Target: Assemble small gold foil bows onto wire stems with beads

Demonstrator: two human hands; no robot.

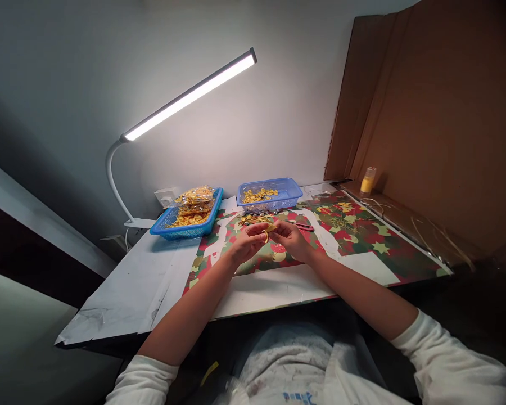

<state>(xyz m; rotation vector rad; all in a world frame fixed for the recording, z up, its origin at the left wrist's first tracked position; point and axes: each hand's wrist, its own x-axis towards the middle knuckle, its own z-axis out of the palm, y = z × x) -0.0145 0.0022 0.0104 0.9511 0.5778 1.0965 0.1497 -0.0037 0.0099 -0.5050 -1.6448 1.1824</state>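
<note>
A gold ribbon (270, 228) is held up just above the near middle of the table, between the two hands; its long axis seems to slant from lower left to upper right, with one narrow end hanging down beside the left thumb and the other pointing towards the right fingertips. The left hand (248, 242) has its fingers curled and its thumb and fingertips closed in a pinch on the ribbon; the right hand (294, 239) is likewise drawn in, pinching the opposite end.

Beyond them stand two plastic baskets: one bright blue basket (160, 229), its long axis leaning away to the right, with gold bows and clear bags of them heaped inside, the bags overlapping too much to count; one periwinkle basket (293, 197), set crosswise, with more gold bows (259, 195), too many and too small to count. One pink-handled tool (304, 226) lies crosswise just beyond the right hand; silver beads (257, 214) lie near the periwinkle basket, their number unclear; one LED lamp (189, 97) lights everything; one small yellow-filled bottle (367, 181) stands upright at the right.
</note>
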